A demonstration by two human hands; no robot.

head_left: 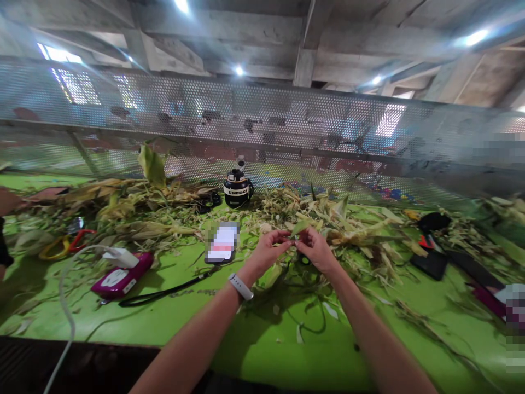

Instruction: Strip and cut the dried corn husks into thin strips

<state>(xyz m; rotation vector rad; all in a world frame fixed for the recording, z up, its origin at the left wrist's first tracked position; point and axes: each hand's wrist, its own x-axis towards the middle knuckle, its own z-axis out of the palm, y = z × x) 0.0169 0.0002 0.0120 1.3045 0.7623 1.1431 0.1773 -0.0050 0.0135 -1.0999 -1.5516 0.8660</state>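
Observation:
Above the green table (pixel 279 334), both my hands meet with fingertips pinched together. Between them is a green corn husk piece (pixel 301 227), rising from the fingers. My left hand (pixel 267 253), closed, grips it from the left, and a pale watch band (pixel 241 287) circles that wrist. From the other side my right hand (pixel 318 250) is closed on the same piece. The exact pinch point is small and partly covered by the fingers. Beneath the hands lie a larger green husk (pixel 270 275) and a thin dark cord (pixel 315 330).
Dried husk heaps (pixel 336 213) spread behind my hands. A phone (pixel 222 243), a black strap (pixel 164 291), a purple power strip (pixel 123 276) with a white charger, and yellow-and-red-handled scissors (pixel 68 246) lie left. A black bottle (pixel 237 190) stands before a perforated metal screen (pixel 262 120).

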